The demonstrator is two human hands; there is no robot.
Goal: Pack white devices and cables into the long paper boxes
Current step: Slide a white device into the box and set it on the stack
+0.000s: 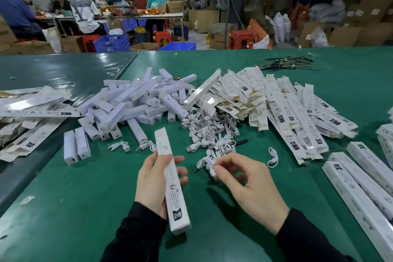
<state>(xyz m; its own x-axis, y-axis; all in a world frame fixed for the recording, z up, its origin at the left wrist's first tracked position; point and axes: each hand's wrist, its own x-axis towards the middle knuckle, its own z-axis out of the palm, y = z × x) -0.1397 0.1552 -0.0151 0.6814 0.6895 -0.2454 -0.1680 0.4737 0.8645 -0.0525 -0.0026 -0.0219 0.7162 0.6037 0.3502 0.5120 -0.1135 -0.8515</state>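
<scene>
Head view: left hand is gripping a long box; right hand is pinching a cable.

The cable is lying at the near edge of the cable heap, devices piled left, flat boxes right; bare green table is showing near the wrists.

We can read no words; the long white paper box at six o'clock bears only blurred print.

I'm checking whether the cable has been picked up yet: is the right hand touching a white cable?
Touching. The head view shows the right hand pinching a white cable between thumb and fingertips at the near edge of the cable pile.
</scene>
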